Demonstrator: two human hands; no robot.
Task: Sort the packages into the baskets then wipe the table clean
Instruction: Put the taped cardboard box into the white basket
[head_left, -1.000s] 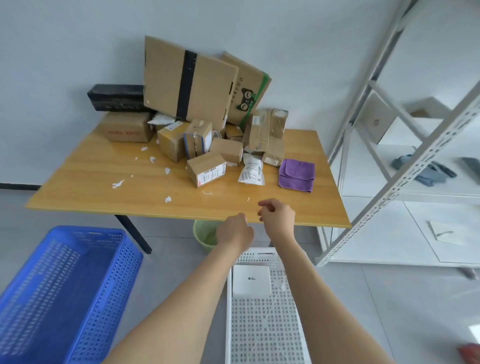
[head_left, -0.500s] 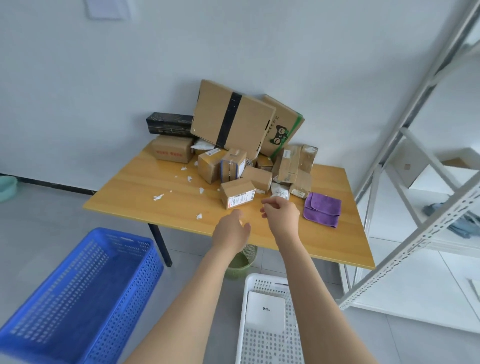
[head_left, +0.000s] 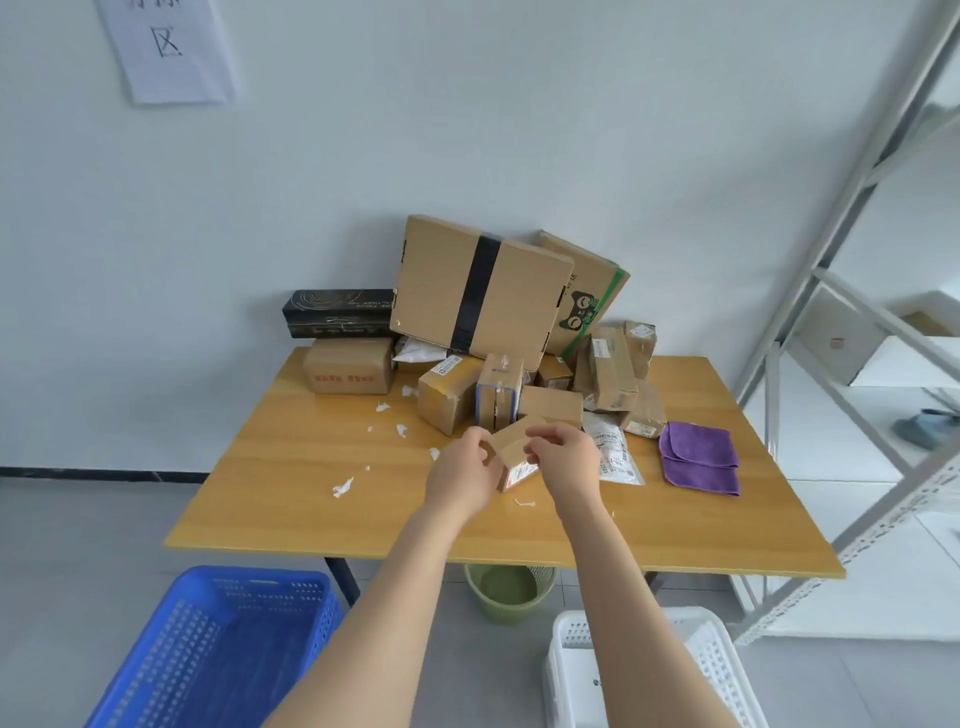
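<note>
At the near edge of the pile, the box sits between both hands, its long axis roughly left-right. The left hand curls round its left end and the right hand round its right. The blue basket waits near-left, the white basket near-right.

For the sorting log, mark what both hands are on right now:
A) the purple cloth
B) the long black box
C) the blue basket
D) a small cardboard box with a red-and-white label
D: the left hand and the right hand both grip the small cardboard box at the near side of the pile, while the purple cloth lies untouched to the right.
</note>
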